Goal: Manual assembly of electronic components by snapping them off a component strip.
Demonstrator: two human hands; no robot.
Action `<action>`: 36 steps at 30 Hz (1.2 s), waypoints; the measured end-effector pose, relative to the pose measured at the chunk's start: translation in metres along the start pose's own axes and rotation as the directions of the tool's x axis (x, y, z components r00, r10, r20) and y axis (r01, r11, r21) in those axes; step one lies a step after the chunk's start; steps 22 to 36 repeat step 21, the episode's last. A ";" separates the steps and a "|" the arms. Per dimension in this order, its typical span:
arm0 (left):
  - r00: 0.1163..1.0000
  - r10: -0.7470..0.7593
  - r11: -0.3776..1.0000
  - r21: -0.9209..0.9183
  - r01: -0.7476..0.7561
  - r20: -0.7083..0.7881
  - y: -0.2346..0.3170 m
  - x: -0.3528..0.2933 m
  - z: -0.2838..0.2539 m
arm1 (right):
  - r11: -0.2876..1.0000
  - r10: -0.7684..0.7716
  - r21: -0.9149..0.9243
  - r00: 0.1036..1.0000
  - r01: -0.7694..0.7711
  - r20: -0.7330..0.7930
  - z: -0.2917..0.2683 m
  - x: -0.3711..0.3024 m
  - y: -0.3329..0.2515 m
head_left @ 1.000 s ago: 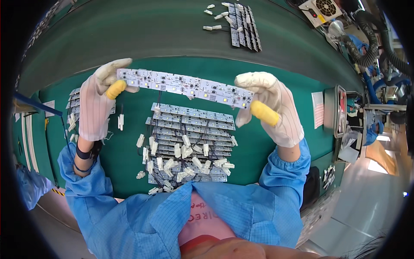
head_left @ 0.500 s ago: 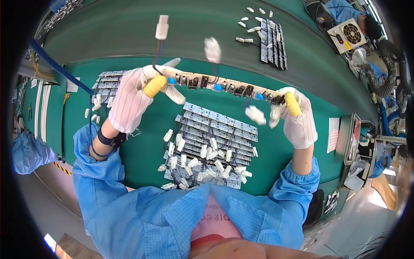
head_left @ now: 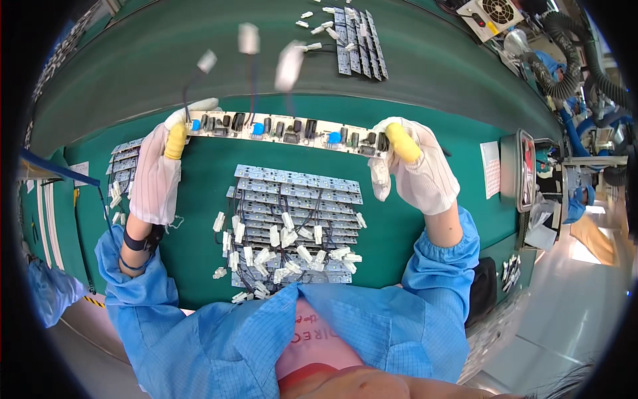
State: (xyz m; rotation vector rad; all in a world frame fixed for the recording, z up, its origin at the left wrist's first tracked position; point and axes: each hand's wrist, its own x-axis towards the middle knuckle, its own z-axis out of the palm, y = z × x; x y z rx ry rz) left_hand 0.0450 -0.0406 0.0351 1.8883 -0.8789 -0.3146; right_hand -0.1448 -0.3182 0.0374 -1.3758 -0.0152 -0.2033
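Observation:
Between my two gloved hands hangs a long, narrow circuit board (head_left: 276,130), its face with black parts and blue discs turned toward me. My left hand (head_left: 159,163) is closed on its left end, a yellow-covered thumb over the front. At the other end my right hand (head_left: 419,166) pinches the board the same way. Wires rise from the board to white plug connectors (head_left: 249,38); one connector (head_left: 289,66) is smeared by motion. Below the board lies a stack of similar strips (head_left: 299,179), with many white connectors (head_left: 287,237) spread over their near part.
More strips (head_left: 126,163) lie at the left beside a blue cord (head_left: 60,169). Another group (head_left: 359,46) sits on the dark belt (head_left: 166,50) at the back. Toward the right are a printed sheet (head_left: 490,169) and a metal tray (head_left: 525,169).
The board has tilted so that more of its component face shows. Its connectors have swung upward and left. The whole view has shifted, moving the surroundings left in the picture.

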 end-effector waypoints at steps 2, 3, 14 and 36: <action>0.991 0.134 0.953 0.271 -0.136 0.026 -0.017 -0.008 -0.008 | 0.992 0.106 0.064 0.994 -0.105 -0.005 -0.001 0.001 -0.006; 0.963 0.253 0.817 0.514 -0.261 0.087 -0.018 -0.011 -0.013 | 0.970 0.211 0.124 0.977 -0.210 0.001 -0.002 0.003 -0.006; 0.979 0.023 0.682 -0.719 0.132 0.201 -0.003 -0.002 0.004 | 0.981 0.117 -0.125 0.969 -0.147 -0.218 0.012 0.012 0.006; 0.975 -0.173 0.968 -0.207 0.143 -0.138 0.004 0.020 -0.060 | 0.767 0.274 -0.615 0.960 -0.183 0.057 -0.017 0.027 0.039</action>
